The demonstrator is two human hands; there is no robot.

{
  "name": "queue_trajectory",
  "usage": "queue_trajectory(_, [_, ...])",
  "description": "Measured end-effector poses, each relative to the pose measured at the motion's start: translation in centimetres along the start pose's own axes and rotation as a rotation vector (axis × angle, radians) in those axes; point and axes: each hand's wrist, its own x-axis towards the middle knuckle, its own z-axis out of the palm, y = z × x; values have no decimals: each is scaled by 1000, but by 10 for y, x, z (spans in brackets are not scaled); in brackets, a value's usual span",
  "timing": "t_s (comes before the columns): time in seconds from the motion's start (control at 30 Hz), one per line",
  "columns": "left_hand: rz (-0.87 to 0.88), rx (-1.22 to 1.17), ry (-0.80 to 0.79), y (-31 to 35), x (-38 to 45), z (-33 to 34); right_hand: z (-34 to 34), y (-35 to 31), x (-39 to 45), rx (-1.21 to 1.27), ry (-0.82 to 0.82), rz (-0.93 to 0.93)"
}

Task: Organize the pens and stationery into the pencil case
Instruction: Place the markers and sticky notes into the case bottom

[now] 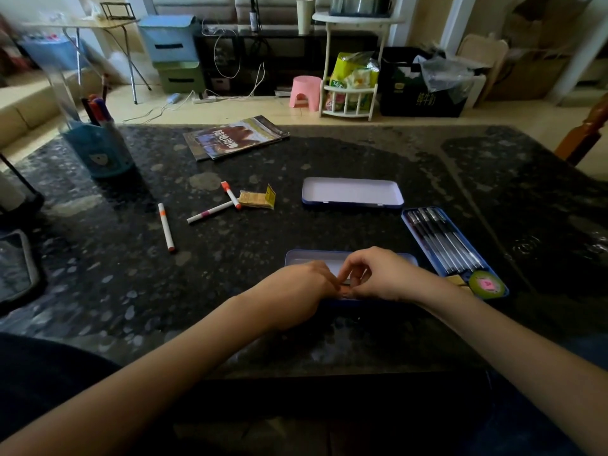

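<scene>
We see both hands meeting over a blue pencil case [296, 256] that lies just inside the table's near edge, at its middle. The left hand [302, 291] curls inward, and the right hand [381, 274] pinches something small above the case's near rim; we cannot tell what it is, nor whether the left fingers grip anything. Bare tabletop [98, 291] stretches wide to the left of the case, while the right side is tighter: a second blue tray [406, 217] holding a row of dark pens [444, 238] and a round green tape roll [487, 284] sits just beside the right wrist, angled toward the right edge. Behind the hands, a white-lined lid [352, 191] rests near the table's centre. Three white markers [166, 227] with orange or pink bands lie loose left of centre, one touching a tan folded packet [256, 199]. A blue pen holder [98, 149] stands at the far left corner, a magazine [235, 138] at the far edge. The tabletop is dark speckled stone; beyond it a pink stool [306, 92] stands on a pale floor.
</scene>
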Motion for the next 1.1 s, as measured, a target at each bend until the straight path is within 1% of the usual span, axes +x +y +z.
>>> queue_trajectory(0.1, [8, 19, -2, -1, 2, 1, 1, -1, -1, 7, 28, 29])
queue_trajectory(0.23, [-13, 26, -34, -1, 5, -1, 0, -4, -1, -3, 26, 71])
queue_trajectory(0.43, [-44, -3, -45, -2, 6, -1, 5, -5, 0, -31, 36, 66])
queue_trajectory(0.8, [-23, -52, 32, 0, 0, -4, 3, -3, -1, -4, 10, 62])
queue_trajectory(0.93, [-42, -50, 38, -1, 1, -8, 3, -5, -2, -7, 5, 78])
queue_trajectory(1.03, [-56, -52, 56, -3, 0, -9, 0, -7, -5, 44, 50, 78])
queue_trajectory(1.1, [-81, -63, 65, -5, -2, -13, -3, -9, -4, 39, 116, 51])
